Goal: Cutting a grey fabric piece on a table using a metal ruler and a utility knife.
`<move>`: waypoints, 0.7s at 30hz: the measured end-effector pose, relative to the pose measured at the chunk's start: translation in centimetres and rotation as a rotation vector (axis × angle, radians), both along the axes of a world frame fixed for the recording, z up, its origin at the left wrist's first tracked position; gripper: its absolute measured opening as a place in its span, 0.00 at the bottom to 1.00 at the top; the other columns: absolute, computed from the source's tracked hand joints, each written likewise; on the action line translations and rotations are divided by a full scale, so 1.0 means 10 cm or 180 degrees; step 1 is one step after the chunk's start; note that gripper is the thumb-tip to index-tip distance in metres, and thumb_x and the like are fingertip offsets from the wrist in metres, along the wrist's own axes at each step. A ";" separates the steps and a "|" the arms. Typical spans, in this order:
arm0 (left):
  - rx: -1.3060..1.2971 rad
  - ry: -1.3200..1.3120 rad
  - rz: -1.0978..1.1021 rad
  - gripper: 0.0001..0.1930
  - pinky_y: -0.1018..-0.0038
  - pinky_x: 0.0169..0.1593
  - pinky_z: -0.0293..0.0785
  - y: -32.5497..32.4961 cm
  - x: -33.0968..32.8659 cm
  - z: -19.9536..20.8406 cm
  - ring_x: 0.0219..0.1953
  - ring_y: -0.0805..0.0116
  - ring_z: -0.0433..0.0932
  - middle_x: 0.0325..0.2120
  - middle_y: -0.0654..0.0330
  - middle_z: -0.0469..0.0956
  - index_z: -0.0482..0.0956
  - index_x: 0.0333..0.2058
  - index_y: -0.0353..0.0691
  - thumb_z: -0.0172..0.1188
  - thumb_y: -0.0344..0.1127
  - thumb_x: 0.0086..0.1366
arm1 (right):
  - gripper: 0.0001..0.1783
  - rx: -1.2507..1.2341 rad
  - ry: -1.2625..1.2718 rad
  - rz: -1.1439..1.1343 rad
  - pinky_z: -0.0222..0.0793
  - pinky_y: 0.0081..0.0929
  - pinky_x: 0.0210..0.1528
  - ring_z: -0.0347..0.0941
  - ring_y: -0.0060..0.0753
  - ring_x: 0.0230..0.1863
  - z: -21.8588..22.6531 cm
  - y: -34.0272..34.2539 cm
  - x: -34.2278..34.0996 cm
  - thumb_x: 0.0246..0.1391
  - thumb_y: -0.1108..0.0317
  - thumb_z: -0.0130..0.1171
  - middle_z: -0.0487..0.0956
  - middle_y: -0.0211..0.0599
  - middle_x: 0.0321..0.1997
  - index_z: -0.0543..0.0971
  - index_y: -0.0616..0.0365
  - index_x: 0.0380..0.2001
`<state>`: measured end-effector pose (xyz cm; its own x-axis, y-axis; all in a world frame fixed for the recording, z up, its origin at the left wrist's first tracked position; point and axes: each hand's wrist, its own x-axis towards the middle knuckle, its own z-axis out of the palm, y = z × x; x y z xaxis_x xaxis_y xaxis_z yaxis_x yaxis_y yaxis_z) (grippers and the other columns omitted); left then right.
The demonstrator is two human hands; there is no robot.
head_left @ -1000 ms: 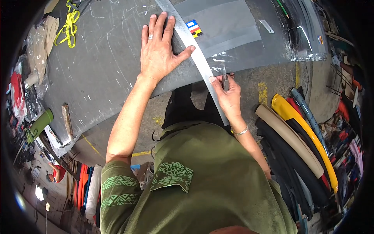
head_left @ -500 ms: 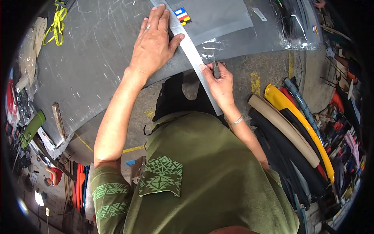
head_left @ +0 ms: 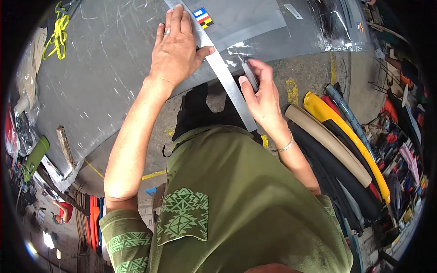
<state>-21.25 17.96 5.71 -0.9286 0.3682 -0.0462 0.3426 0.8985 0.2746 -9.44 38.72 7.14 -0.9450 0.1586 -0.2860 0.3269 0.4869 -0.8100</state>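
Observation:
My left hand (head_left: 175,57) lies flat, fingers stretched out, along the left side of a long metal ruler (head_left: 227,86). Its thumb rests on the ruler. The ruler runs across the near edge of the grey worktop (head_left: 109,68) and overhangs toward my body. In my right hand (head_left: 264,100) is a utility knife (head_left: 251,76), its tip pointing away from me, just right of the ruler. Beneath the ruler's right side lies a dark grey sheet (head_left: 255,29), bearing a small colourful patterned patch (head_left: 203,18).
A yellow tape measure (head_left: 57,38) lies at the worktop's far left. A small metal plate (head_left: 292,11) sits farther right. Rolls of material, including a yellow roll (head_left: 346,136) and a beige roll (head_left: 325,143), stand on my right. A person in red (head_left: 65,212) shows at lower left.
My right hand has moved off the ruler, and the knife in it is now tilted to the left. My left hand stays on the ruler. The whole view has shifted slightly.

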 end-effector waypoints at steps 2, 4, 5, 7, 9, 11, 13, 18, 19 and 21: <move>-0.0023 -0.0067 -0.0009 0.54 0.49 0.74 0.54 0.01 -0.01 0.00 0.75 0.49 0.53 0.72 0.43 0.53 0.56 0.68 0.25 0.69 0.61 0.59 | 0.26 0.0184 0.0478 0.0661 0.75 0.45 0.56 0.78 0.59 0.51 0.13 -0.02 -0.04 0.65 0.71 0.55 0.79 0.52 0.52 0.66 0.56 0.65; -0.0025 -0.0052 -0.0016 0.54 0.49 0.74 0.54 0.01 0.00 0.01 0.75 0.49 0.52 0.72 0.43 0.53 0.56 0.68 0.25 0.69 0.61 0.59 | 0.28 0.0146 0.0423 0.0772 0.76 0.49 0.53 0.79 0.60 0.49 0.26 -0.10 -0.10 0.67 0.74 0.50 0.78 0.52 0.54 0.64 0.53 0.69; -0.0036 -0.0039 -0.0020 0.54 0.49 0.74 0.54 0.01 0.00 0.01 0.76 0.49 0.52 0.72 0.43 0.53 0.55 0.68 0.24 0.69 0.61 0.59 | 0.28 0.0260 0.0367 0.0874 0.77 0.49 0.49 0.79 0.60 0.46 0.28 -0.12 -0.12 0.66 0.74 0.50 0.77 0.51 0.53 0.65 0.51 0.69; 0.0015 -0.0035 -0.0027 0.54 0.49 0.74 0.53 0.00 0.00 0.00 0.76 0.48 0.51 0.72 0.43 0.53 0.55 0.68 0.25 0.69 0.61 0.59 | 0.28 0.0384 0.0305 0.0968 0.79 0.49 0.45 0.80 0.60 0.42 0.25 -0.14 -0.14 0.66 0.74 0.51 0.77 0.50 0.53 0.65 0.49 0.69; 0.0063 -0.0040 -0.0027 0.53 0.48 0.74 0.53 0.00 0.00 0.00 0.76 0.48 0.51 0.72 0.43 0.53 0.55 0.69 0.25 0.68 0.61 0.60 | 0.29 0.0476 0.0349 0.1047 0.79 0.50 0.40 0.79 0.58 0.37 0.17 -0.16 -0.15 0.65 0.74 0.51 0.76 0.49 0.48 0.65 0.47 0.69; 0.0125 0.0002 -0.0074 0.53 0.47 0.74 0.53 -0.01 0.00 0.02 0.76 0.48 0.51 0.72 0.43 0.53 0.55 0.69 0.25 0.68 0.60 0.60 | 0.30 0.0489 0.0335 0.1055 0.79 0.49 0.39 0.79 0.58 0.36 0.15 -0.17 -0.16 0.65 0.74 0.52 0.76 0.49 0.46 0.65 0.47 0.69; 0.0017 -0.0423 0.0006 0.51 0.49 0.75 0.52 0.13 -0.06 0.35 0.75 0.44 0.51 0.70 0.37 0.54 0.55 0.67 0.22 0.70 0.53 0.59 | 0.30 0.0513 0.0305 0.1037 0.79 0.49 0.39 0.79 0.57 0.35 0.14 -0.17 -0.16 0.65 0.74 0.52 0.75 0.48 0.44 0.65 0.47 0.69; -0.0131 -0.0834 0.0107 0.49 0.51 0.75 0.51 0.17 -0.09 0.49 0.74 0.39 0.52 0.68 0.32 0.55 0.56 0.66 0.18 0.71 0.46 0.58 | 0.30 0.0502 0.0326 0.1025 0.79 0.48 0.39 0.79 0.56 0.35 0.08 -0.17 -0.16 0.64 0.74 0.52 0.75 0.48 0.43 0.64 0.47 0.69; -0.0049 -0.0864 0.0123 0.49 0.51 0.75 0.50 0.16 -0.09 0.47 0.74 0.39 0.52 0.69 0.32 0.54 0.55 0.66 0.18 0.71 0.46 0.59 | 0.30 0.0512 0.0320 0.1019 0.79 0.48 0.39 0.79 0.56 0.35 0.08 -0.17 -0.16 0.64 0.74 0.52 0.75 0.48 0.43 0.64 0.47 0.69; 0.0035 -0.0884 0.0138 0.49 0.50 0.75 0.49 0.10 -0.07 0.35 0.74 0.39 0.51 0.69 0.33 0.54 0.54 0.67 0.18 0.71 0.46 0.59 | 0.30 0.0513 0.0369 0.0960 0.79 0.48 0.39 0.79 0.55 0.36 0.08 -0.19 -0.15 0.64 0.75 0.52 0.75 0.48 0.43 0.65 0.48 0.69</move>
<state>-21.91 18.95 9.23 -0.8958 0.3303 -0.2975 0.2141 0.9071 0.3624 -10.92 36.85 7.93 -0.9809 -0.0979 -0.1683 0.0596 0.6719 -0.7383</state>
